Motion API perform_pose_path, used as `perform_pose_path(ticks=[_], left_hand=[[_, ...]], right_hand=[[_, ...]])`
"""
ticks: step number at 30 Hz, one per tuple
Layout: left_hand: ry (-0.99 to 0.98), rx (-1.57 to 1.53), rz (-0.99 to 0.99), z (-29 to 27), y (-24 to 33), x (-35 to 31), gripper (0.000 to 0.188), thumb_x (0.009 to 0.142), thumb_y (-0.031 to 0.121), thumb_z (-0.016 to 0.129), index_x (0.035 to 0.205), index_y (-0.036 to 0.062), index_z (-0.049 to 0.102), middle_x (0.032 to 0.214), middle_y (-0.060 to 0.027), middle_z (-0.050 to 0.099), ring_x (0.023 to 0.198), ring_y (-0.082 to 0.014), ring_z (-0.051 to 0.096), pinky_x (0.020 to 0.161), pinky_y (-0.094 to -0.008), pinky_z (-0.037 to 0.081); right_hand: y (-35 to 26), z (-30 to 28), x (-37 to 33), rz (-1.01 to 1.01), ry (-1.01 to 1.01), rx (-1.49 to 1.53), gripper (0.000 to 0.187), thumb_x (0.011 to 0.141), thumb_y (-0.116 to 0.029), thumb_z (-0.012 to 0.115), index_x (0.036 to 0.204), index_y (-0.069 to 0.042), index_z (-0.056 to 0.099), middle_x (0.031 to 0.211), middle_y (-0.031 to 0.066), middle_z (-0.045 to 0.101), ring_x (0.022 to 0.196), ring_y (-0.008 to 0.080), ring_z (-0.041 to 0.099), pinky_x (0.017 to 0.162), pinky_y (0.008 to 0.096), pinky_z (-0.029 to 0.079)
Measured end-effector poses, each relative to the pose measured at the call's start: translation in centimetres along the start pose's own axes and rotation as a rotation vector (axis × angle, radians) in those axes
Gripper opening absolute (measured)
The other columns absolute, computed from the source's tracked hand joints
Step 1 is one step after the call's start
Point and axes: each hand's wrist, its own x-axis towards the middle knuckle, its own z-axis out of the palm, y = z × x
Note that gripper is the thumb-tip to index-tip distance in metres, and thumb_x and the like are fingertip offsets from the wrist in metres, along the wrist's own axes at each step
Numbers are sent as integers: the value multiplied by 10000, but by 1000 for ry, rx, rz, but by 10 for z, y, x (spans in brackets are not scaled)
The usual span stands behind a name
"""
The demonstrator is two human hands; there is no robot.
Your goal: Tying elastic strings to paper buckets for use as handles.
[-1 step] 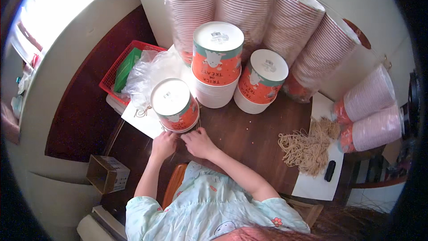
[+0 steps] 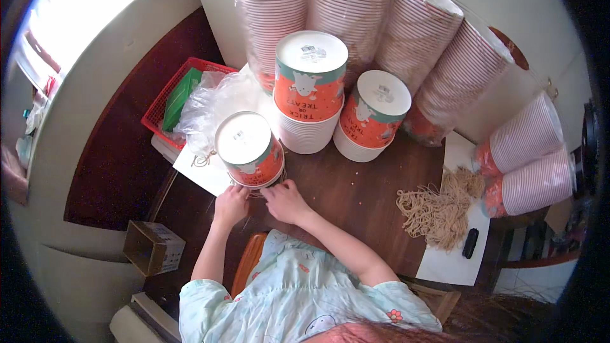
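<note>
An upside-down orange paper bucket (image 2: 257,166) with a white base and a green band stands in front of me on the table. Thin twine (image 2: 256,194) runs about its lower rim on the near side. My left hand (image 2: 232,206) is closed at the rim's near left, fingertips pinched on the twine. At the near right, my right hand (image 2: 284,203) is also closed on it, fingers bent. The exact grip of the fingertips is too small to make out. Behind the bucket stand two stacks of like buckets, a taller stack (image 2: 309,95) and a shorter stack (image 2: 375,114).
Tall plastic-wrapped bucket stacks (image 2: 273,19) line the back. A heap of tan twine (image 2: 438,213) and a black object (image 2: 470,243) lie on white paper at right. A red basket (image 2: 155,111) with clear plastic bags sits at left; an open cardboard box (image 2: 154,248) is lower left.
My hands have moved slightly apart along the near rim, the left one a touch to the left, the right one a touch to the right. The buckets have not moved.
</note>
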Motion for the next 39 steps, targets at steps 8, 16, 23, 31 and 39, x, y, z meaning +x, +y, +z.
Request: perform_pose_path(ticks=[8, 16, 23, 31, 39], left_hand=[[217, -59, -75, 16, -23, -3, 394, 660, 74, 560, 1041, 12, 485, 808, -118, 552, 774, -274, 542, 634, -368, 476], [89, 16, -152, 11, -18, 2, 440, 710, 77, 550, 1136, 27, 457, 867, -114, 539, 830, -277, 526, 674, -370, 479], [85, 30, -173, 16, -20, 4, 411, 707, 78, 554, 1106, 27, 472, 852, -117, 542, 829, -268, 531, 670, -361, 484], [448, -242, -181, 0, -31, 10, 385, 699, 65, 627, 1049, 17, 475, 1084, -164, 497, 1029, -337, 464, 875, -376, 397], [366, 53, 80, -87, 6, 89, 552, 746, 467, 583, 1225, 210, 489, 1320, -126, 390, 1237, -352, 318, 995, -512, 233]], right_hand=[[35, 2, 4, 207, 21, -9, 415, 697, -145, 586, 1081, -25, 481, 1004, 123, 553, 951, 245, 519, 832, 415, 356], [42, 12, 8, 224, 113, -15, 338, 712, -103, 518, 1036, -11, 496, 1080, 145, 516, 927, 277, 521, 804, 399, 391], [47, 8, 15, 250, -4, 68, 370, 699, -93, 534, 1061, -21, 501, 1107, 147, 516, 945, 298, 525, 830, 412, 400], [49, -5, 21, 219, -36, 65, 379, 679, -149, 581, 1036, -40, 517, 1053, 128, 531, 961, 279, 510, 831, 407, 397], [49, -8, 17, 144, 20, 10, 319, 690, -171, 592, 977, -46, 530, 914, 96, 555, 912, 259, 516, 798, 393, 381]])
